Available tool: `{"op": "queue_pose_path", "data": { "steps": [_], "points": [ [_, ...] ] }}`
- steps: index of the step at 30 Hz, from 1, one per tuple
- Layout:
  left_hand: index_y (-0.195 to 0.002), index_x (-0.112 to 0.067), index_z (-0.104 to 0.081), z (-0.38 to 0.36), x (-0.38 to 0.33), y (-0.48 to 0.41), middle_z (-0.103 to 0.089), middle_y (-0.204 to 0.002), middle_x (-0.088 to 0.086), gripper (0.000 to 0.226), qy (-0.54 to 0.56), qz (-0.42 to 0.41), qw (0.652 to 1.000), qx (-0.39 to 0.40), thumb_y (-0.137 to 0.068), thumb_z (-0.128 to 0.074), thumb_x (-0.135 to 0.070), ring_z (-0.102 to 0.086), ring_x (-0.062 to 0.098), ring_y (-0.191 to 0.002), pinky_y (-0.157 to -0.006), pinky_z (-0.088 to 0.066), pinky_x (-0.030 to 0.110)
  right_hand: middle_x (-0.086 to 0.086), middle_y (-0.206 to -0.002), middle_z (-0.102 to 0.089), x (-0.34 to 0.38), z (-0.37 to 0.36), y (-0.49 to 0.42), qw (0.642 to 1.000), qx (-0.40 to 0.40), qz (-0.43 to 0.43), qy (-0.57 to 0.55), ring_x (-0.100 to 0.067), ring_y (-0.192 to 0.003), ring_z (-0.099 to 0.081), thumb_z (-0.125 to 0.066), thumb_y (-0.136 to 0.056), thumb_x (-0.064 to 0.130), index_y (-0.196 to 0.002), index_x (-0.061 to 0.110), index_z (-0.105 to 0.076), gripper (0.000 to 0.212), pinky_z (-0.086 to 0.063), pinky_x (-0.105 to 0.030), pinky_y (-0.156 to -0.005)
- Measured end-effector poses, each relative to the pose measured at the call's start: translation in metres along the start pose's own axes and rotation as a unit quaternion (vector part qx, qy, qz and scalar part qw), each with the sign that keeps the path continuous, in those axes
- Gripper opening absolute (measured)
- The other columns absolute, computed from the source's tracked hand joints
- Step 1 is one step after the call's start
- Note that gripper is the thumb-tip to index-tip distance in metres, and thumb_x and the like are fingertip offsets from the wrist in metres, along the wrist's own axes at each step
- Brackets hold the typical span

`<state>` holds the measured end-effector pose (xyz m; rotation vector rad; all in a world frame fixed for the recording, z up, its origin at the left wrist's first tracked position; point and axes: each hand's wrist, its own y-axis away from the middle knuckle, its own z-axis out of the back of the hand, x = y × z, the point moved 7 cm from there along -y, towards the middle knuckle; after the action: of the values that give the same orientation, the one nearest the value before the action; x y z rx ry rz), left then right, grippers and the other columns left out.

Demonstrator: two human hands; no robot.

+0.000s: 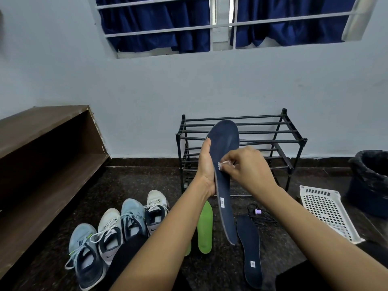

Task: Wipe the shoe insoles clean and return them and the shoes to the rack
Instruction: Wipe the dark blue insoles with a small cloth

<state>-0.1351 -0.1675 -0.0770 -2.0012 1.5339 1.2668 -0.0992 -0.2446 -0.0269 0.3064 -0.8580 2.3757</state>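
A wooden shelf (pixel 42 143) runs off the left edge. The black rack (pixel 273 141) stands against the wall, its middle partly hidden behind the raised insole and both hands. A stretch of dark floor (pixel 136 181) shows between shelf and rack. A lined bin (pixel 371 179) is cut by the right edge, with a white basket (pixel 327 208) just beside it. Four shoes (pixel 117 227) sit in a row at lower left, the near ones partly covered by dark cloth.

The navy insole (pixel 225 143) is held almost upright in front of the rack. A second insole (pixel 251 248) lies flat at lower right. A green insole (pixel 205 229) lies beside the left forearm, and a green tip (pixel 188 249) pokes from beneath that arm.

The left hand (pixel 206 169) grips the insole's left edge, its fingers wrapped behind and out of sight. The right hand (pixel 249 166) pinches a small white wipe (pixel 223 164) against the insole's face. The wipe is mostly hidden by fingertips.
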Motion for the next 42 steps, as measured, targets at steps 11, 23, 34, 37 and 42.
{"op": "queue_pose_path", "data": {
  "steps": [11, 23, 34, 37, 42],
  "points": [
    [-0.096, -0.010, -0.063, -0.018, 0.010, 0.005, -0.073, -0.071, 0.005, 0.062, -0.036, 0.011, 0.999, 0.038, -0.099, -0.024, -0.058, -0.068, 0.019, -0.053, -0.044, -0.047, 0.022, 0.007, -0.079, -0.072, -0.039, 0.032, -0.019, 0.988, -0.125, -0.087, -0.004, -0.025, -0.083, -0.060, -0.066, -0.080, 0.030, -0.081, 0.026, -0.072, 0.007, -0.047, -0.042, -0.078],
    [-0.084, -0.009, -0.071, 0.005, 0.003, -0.002, -0.072, -0.071, 0.008, 0.062, -0.026, -0.013, 1.000, -0.002, -0.097, -0.034, -0.058, -0.066, 0.018, -0.060, -0.056, -0.051, 0.026, -0.003, -0.084, -0.072, 0.002, -0.009, 0.003, 0.999, 0.033, 0.013, 0.022, -0.025, -0.087, -0.058, -0.068, -0.081, 0.021, -0.088, 0.019, -0.075, 0.011, -0.042, -0.031, -0.076],
    [-0.096, -0.010, -0.063, -0.012, 0.011, 0.002, -0.071, -0.069, 0.004, 0.062, -0.034, -0.004, 0.999, 0.013, -0.098, -0.026, -0.059, -0.066, 0.016, -0.054, -0.044, -0.047, 0.022, 0.003, -0.073, -0.070, -0.032, 0.026, -0.014, 0.993, -0.091, -0.077, -0.001, -0.024, -0.077, -0.062, -0.068, -0.079, 0.034, -0.082, 0.025, -0.073, 0.011, -0.048, -0.041, -0.076],
    [-0.099, -0.011, -0.063, -0.017, 0.011, 0.005, -0.072, -0.070, 0.004, 0.061, -0.039, -0.004, 0.999, 0.022, -0.099, -0.025, -0.058, -0.066, 0.019, -0.052, -0.039, -0.045, 0.020, 0.006, -0.075, -0.071, -0.036, 0.030, -0.016, 0.990, -0.111, -0.084, -0.004, -0.024, -0.078, -0.062, -0.065, -0.080, 0.033, -0.082, 0.025, -0.072, 0.011, -0.048, -0.042, -0.074],
    [-0.121, -0.011, -0.062, -0.016, 0.016, 0.001, -0.073, -0.092, 0.009, 0.067, -0.033, 0.016, 0.999, 0.031, -0.096, -0.028, -0.064, -0.069, 0.032, -0.068, -0.038, -0.046, 0.021, 0.001, -0.077, -0.071, -0.044, 0.036, -0.020, 0.985, -0.136, -0.102, -0.014, -0.026, -0.082, -0.061, -0.064, -0.082, 0.027, -0.083, 0.023, -0.072, 0.009, -0.046, -0.042, -0.079]
  ]
}}
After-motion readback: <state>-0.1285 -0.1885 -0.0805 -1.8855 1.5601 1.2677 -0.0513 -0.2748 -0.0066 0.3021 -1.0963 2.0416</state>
